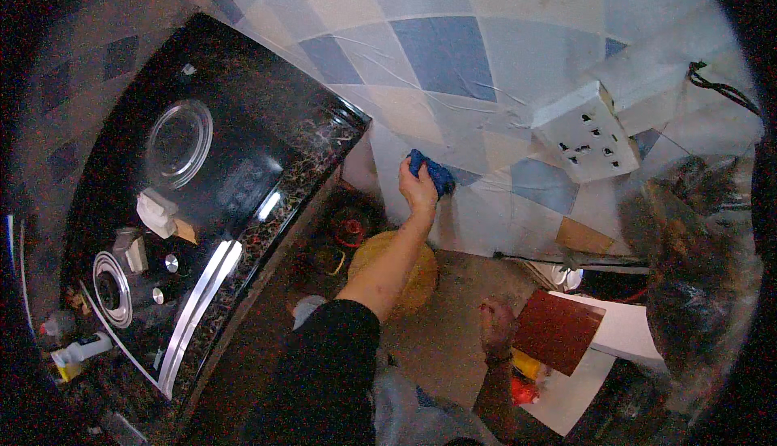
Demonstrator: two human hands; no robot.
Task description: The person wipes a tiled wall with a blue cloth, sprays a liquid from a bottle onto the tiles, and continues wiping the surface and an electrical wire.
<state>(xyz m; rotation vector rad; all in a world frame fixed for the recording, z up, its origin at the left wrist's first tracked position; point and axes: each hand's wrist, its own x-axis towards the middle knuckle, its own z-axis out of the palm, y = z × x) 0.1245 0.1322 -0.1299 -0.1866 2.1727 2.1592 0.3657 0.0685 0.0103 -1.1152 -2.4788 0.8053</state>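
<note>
My left hand (417, 190) reaches forward and grips a crumpled blue cloth (434, 174). The cloth is against the lower part of a wall (461, 124) covered in wrinkled, checked sheeting of white, beige and blue-grey. Lower right, my right hand (498, 327) hangs with its fingers curled in and nothing visible in them. Beside it is a dark red-brown square board (559, 330). A yellow item (525, 364) and a red item (523, 391), both blurred, lie by the right wrist.
On the left stands a black marbled counter (315, 136) with a glass-topped gas stove (237, 173) carrying small boxes (156, 212). A round yellow container (394, 270) sits under my left forearm. A white socket board (589, 139) is fixed to the wall. Dark plastic sheeting (698, 252) hangs at right.
</note>
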